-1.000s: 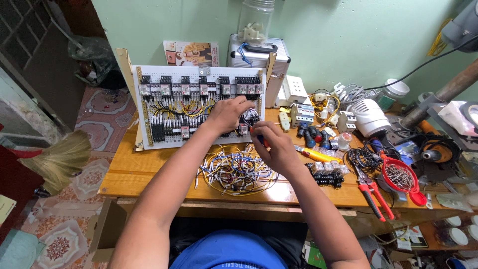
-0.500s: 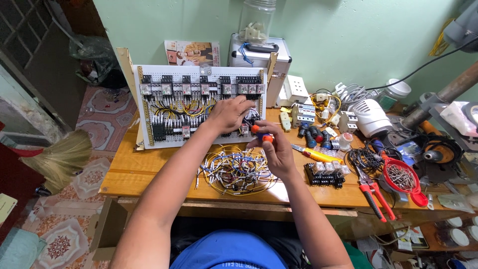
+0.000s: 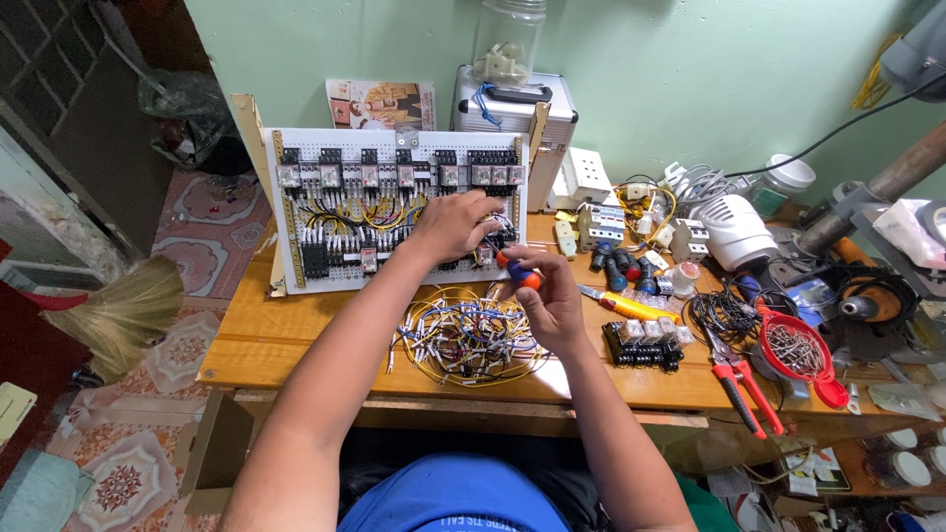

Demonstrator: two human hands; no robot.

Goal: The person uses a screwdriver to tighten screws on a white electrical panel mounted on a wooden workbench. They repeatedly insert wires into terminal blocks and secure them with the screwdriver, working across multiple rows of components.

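One screwdriver (image 3: 519, 272) with an orange and blue handle is sitting gripped in the right hand (image 3: 552, 300), just below the left hand (image 3: 455, 225), which is pressing curled fingers onto one wiring board (image 3: 394, 202). One wire tangle (image 3: 463, 335) is lying beside the right hand.

Cluttered wooden table (image 3: 296, 330), wire tangle (image 3: 463, 335)

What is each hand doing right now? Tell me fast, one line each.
Left hand: fingers curled against the wiring board; whether it grips anything cannot be told.
Right hand: closed on a screwdriver with an orange and blue handle.
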